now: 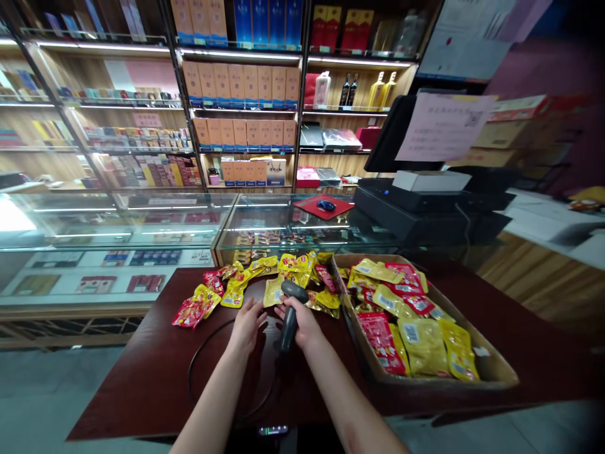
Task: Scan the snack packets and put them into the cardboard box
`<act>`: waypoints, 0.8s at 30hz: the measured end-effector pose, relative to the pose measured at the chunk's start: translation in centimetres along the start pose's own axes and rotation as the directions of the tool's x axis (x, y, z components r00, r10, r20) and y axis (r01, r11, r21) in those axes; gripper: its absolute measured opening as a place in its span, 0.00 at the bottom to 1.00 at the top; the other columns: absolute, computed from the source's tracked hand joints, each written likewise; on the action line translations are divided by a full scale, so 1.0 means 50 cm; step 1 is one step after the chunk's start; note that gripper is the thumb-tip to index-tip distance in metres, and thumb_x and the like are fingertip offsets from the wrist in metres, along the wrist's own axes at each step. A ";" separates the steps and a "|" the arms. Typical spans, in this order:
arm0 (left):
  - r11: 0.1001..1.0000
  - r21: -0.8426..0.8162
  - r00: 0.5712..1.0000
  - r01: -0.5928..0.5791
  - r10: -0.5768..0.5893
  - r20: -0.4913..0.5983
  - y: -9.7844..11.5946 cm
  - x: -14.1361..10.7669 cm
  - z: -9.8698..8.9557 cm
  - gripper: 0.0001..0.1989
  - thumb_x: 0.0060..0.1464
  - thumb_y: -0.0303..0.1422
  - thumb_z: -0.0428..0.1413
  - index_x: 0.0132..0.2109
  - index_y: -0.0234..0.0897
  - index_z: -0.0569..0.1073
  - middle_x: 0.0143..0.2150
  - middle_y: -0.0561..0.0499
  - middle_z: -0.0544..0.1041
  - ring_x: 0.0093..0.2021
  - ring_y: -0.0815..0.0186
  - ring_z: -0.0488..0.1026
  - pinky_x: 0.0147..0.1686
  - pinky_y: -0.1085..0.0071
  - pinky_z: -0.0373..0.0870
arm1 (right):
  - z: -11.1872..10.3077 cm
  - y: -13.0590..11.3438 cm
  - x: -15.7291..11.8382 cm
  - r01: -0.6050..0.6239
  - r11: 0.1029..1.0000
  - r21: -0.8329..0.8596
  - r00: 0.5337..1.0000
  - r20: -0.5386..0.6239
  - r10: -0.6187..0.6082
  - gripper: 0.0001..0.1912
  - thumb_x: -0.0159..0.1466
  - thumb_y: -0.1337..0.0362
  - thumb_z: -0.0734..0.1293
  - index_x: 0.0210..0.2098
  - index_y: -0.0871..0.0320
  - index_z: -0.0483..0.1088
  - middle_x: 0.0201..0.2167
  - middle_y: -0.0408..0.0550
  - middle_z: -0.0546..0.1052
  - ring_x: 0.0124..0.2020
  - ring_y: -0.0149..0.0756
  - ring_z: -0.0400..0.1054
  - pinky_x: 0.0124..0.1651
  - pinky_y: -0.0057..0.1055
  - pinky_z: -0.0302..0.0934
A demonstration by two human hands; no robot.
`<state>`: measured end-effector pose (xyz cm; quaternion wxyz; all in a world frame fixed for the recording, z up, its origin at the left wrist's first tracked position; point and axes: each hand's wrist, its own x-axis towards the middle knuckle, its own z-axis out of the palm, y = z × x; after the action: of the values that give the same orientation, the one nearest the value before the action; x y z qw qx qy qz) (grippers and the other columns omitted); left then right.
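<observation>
My right hand [304, 325] is wrapped round the handle of a dark handheld barcode scanner [288, 328], held upright over the table. The scanner's rounded head points away from me. To its left, my left hand [246, 326] is open with its fingers loosely bent and nothing visible in it. Just beyond both hands is a yellow snack packet [273, 292], its barcode side partly covered by the scanner head. I cannot tell whether the left fingertips touch it. More yellow and red packets [196, 306] lie in an arc behind. The scanner's black cable [198, 353] curls on the table.
A cardboard box [491, 378] full of yellow and red packets stands right of my hands on the dark red table [142, 378]. Behind are a glass display counter [189, 217], a mouse [326, 205] on a red pad, and a monitor [390, 135] with paper on it. Stocked shelves line the wall.
</observation>
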<state>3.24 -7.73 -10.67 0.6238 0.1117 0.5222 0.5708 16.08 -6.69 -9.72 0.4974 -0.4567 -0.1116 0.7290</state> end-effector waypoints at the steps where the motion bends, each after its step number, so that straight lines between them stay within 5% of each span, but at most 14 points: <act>1: 1.000 0.004 1.000 0.004 -0.004 -0.008 -0.005 -0.010 -0.001 0.27 0.55 0.26 0.57 0.61 0.37 0.63 0.51 0.41 0.73 0.46 0.63 0.75 0.39 0.73 0.72 | -0.004 0.003 -0.012 0.012 1.000 0.023 1.000 0.004 -0.012 0.10 0.53 0.68 0.67 0.35 0.62 0.71 0.29 0.51 0.77 0.32 0.38 0.76 0.31 0.29 0.69; 5: 0.999 0.017 0.999 0.033 -0.033 -0.002 -0.024 -0.040 -0.007 0.24 0.55 0.26 0.58 0.58 0.32 0.65 0.47 0.40 0.74 0.41 0.66 0.75 0.35 0.75 0.72 | -0.018 0.013 -0.052 0.067 0.987 0.145 0.998 0.005 -0.068 0.08 0.53 0.72 0.66 0.35 0.63 0.70 0.31 0.52 0.78 0.37 0.38 0.76 0.37 0.29 0.71; 10: 0.981 -0.109 0.962 0.162 -0.133 0.237 -0.049 -0.062 -0.014 0.11 0.61 0.25 0.50 0.50 0.31 0.70 0.41 0.41 0.77 0.36 0.65 0.76 0.36 0.71 0.74 | -0.039 0.036 -0.098 0.024 0.989 0.149 0.999 0.024 -0.028 0.11 0.54 0.71 0.65 0.37 0.64 0.71 0.31 0.54 0.78 0.38 0.40 0.76 0.41 0.33 0.71; 17: 0.949 -0.120 0.947 0.292 -0.269 0.174 -0.077 -0.041 -0.017 0.07 0.63 0.27 0.46 0.43 0.31 0.68 0.27 0.48 0.74 0.21 0.68 0.72 0.20 0.76 0.68 | -0.058 0.101 -0.144 0.006 0.995 0.099 0.998 0.059 -0.011 0.13 0.52 0.71 0.66 0.38 0.64 0.72 0.34 0.55 0.79 0.41 0.41 0.76 0.42 0.32 0.70; 21: 0.933 0.023 0.909 0.359 -0.355 0.220 -0.045 -0.024 -0.009 0.10 0.64 0.31 0.43 0.45 0.32 0.66 0.25 0.50 0.73 0.20 0.65 0.72 0.20 0.72 0.71 | -0.063 0.107 -0.167 0.003 0.999 -0.053 0.995 0.100 0.002 0.15 0.52 0.69 0.67 0.40 0.62 0.71 0.37 0.54 0.79 0.39 0.41 0.76 0.37 0.34 0.71; 24: 0.941 0.146 0.899 0.305 -0.336 0.282 0.008 -0.011 -0.003 0.11 0.64 0.31 0.43 0.50 0.34 0.65 0.31 0.47 0.76 0.27 0.63 0.76 0.28 0.66 0.75 | -0.063 0.083 -0.183 0.035 0.974 -0.224 0.993 0.115 -0.009 0.15 0.53 0.65 0.68 0.41 0.59 0.69 0.39 0.53 0.78 0.33 0.41 0.76 0.29 0.36 0.71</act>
<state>2.99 -8.14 -10.16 0.7756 0.1410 0.4590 0.4098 16.77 -17.17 -8.96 0.4433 -0.4670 -0.2267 0.7307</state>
